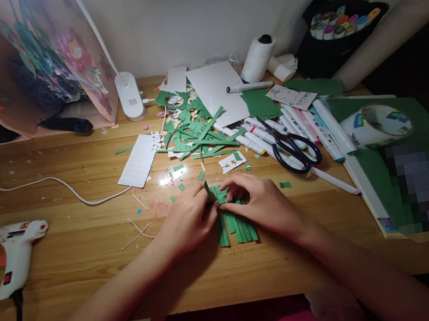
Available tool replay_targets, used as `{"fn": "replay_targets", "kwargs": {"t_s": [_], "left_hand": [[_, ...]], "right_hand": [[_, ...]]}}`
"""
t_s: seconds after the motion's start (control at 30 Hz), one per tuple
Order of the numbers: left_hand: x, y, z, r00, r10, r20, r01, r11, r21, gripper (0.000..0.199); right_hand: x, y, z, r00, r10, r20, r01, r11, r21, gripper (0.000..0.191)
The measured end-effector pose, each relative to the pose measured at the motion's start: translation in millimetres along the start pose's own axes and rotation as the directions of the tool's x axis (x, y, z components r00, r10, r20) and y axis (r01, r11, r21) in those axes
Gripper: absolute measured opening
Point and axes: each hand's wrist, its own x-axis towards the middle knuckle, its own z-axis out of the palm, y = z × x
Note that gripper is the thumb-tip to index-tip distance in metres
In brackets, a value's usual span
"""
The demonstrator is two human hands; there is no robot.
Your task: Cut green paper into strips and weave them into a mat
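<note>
Several narrow green paper strips (245, 228) lie side by side on the wooden table, with shorter pieces crossing them near the top as in a weave. My left hand (192, 211) is closed at their upper left edge, pinching a strip whose end sticks up above the fingers. From the right, my right hand (266, 198) reaches over the strips, its thumb and curled fingers closed on them near the top. The fingers partly hide the crossing strips. Small green paper scraps (200, 176) are scattered just beyond my hands.
Beyond my hands lie a heap of green paper offcuts (196, 130), black-handled scissors (296, 151) and several markers (330, 134). A white glue gun (17, 245) rests at left. A tape roll (382, 122) sits on green sheets (423, 146) at right. A white cable (65, 184) crosses the table.
</note>
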Motion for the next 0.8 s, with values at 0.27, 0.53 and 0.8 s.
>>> {"fn": "replay_targets", "kwargs": {"t_s": [0.27,0.53,0.8], "left_hand": [[1,6,-7.5,0.999,0.006,0.037,-0.005,1.000,-0.022,0.012],[1,4,-4.2,0.997,-0.037,0.069,0.034,0.998,0.046,0.012],[4,3,2.2,0.999,-0.011,0.030,0.007,0.991,0.135,0.008]], "right_hand": [[4,0,-1,0.959,0.273,0.083,-0.278,0.835,0.475,0.016],[7,0,-15,0.924,0.327,0.198,-0.382,0.797,0.467,0.037],[1,4,-23,0.980,0.022,0.200,-0.026,0.999,0.020,0.012]]}}
